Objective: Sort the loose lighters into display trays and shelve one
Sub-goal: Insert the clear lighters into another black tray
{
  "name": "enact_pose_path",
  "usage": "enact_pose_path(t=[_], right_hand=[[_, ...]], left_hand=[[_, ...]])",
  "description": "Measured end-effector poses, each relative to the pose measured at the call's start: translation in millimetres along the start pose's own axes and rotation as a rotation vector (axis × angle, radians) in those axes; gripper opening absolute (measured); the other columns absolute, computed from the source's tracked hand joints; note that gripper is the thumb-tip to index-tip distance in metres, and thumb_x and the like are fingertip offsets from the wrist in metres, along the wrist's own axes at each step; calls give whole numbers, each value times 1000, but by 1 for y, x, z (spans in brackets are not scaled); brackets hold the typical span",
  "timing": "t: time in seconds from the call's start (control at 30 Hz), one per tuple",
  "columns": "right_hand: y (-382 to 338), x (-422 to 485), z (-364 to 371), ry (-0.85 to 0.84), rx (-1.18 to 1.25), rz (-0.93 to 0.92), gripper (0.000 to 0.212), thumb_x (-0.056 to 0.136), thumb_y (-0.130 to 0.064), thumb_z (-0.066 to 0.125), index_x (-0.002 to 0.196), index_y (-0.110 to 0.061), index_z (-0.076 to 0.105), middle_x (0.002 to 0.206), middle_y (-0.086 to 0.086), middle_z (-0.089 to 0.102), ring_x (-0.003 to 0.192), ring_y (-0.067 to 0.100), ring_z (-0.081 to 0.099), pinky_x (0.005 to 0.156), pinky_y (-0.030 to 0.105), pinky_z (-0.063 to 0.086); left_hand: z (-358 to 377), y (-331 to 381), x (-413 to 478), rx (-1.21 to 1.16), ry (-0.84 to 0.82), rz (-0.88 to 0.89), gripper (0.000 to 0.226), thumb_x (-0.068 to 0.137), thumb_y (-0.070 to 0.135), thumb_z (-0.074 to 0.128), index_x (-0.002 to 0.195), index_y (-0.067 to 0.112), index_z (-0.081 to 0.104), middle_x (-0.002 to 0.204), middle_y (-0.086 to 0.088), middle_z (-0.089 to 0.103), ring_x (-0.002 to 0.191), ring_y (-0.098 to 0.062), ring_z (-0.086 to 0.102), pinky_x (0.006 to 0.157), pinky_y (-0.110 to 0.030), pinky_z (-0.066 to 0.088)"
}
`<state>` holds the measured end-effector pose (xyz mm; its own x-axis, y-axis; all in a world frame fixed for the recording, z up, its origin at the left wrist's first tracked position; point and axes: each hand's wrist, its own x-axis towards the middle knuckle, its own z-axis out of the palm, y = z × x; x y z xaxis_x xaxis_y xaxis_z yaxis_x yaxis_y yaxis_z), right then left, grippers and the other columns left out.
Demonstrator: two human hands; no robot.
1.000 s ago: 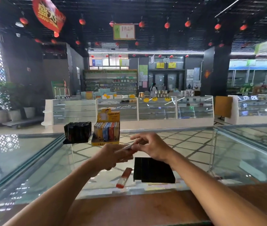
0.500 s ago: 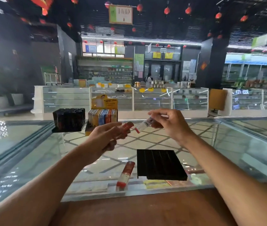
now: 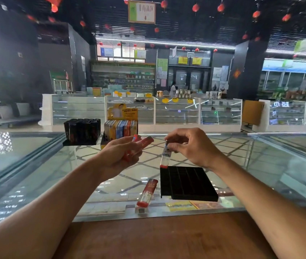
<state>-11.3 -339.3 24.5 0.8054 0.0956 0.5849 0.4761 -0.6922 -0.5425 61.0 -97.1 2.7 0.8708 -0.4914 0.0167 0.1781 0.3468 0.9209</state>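
Note:
My left hand (image 3: 117, 157) holds red lighters (image 3: 142, 144) above the glass counter, their tops poking out past the fingers. My right hand (image 3: 191, 146) pinches the metal top of a clear red-based lighter (image 3: 165, 157), which hangs upright just over the far left corner of an empty black slotted display tray (image 3: 187, 183). One more red and clear lighter (image 3: 147, 192) lies loose on the glass, left of the tray.
At the back of the glass counter (image 3: 260, 165) stand a black tray full of dark lighters (image 3: 82, 130) and a yellow display box of coloured lighters (image 3: 121, 128). A wooden ledge (image 3: 157, 238) runs along the near edge. Shop counters and shelves fill the background.
My right hand drew one lighter away from the left hand, turned it upright and lowered it toward the black tray's corner. The left hand stayed raised with its lighters.

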Motion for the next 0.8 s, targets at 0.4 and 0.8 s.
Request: enact_pose_path(t=[0.4,0.8], right_hand=[[-1,-2,11,-8,-78,-9,20,86,-17,80,106,-22,75,96,-11,75,90,2,69,88,22,55],[-11,-1,22,64,106,96,15,89,-26,77,102,-17,76,103,-6,74,96,6,67,87,26,52]], left_hand=[[16,1,-12,12,-46,50,33,95,-10,55,122,5,66,113,-23,68,97,-26,62,88,-35,53],[24,-2,-14,0,-142,116,44,82,-1,65,125,10,66,110,-19,66,89,-22,67,84,-33,57]])
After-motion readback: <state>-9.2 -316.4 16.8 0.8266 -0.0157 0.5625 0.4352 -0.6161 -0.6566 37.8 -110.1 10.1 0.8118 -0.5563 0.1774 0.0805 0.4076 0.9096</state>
